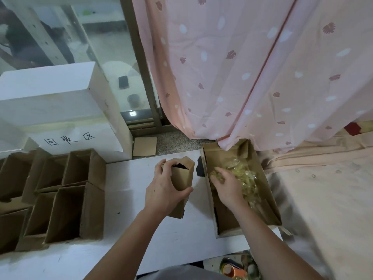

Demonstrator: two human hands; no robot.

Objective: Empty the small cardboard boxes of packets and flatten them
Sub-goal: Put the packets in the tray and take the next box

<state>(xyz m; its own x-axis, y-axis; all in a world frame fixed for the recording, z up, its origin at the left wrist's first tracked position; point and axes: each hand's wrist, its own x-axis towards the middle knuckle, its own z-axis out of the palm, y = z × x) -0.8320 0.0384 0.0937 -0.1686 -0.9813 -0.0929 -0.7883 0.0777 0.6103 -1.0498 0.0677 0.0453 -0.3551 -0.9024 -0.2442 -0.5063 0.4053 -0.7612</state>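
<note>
- At the far left of the counter [129, 178] I see the open cardboard boxes [66, 190] standing together in a block, mouths up, well apart from both hands; I cannot tell whether any packets remain inside them.
- Just right of those, my left hand [164, 190] wraps around the small box [180, 184], fingers curled over its far end and thumb across its near side.
- That box's long axis runs away from me, tilted slightly, with its open mouth at the far end.
- Right of it, close beside but not touching, sits the tray box [270, 203], long axis also running away from me.
- My right hand [227, 183] reaches into the tray, fingers bent down onto the yellow packets [245, 178]; whether it pinches one I cannot tell.
- I judge the small box is the left hand's job: flattening means pressing across its short width, and the right hand lies near enough to come over and help.
</note>
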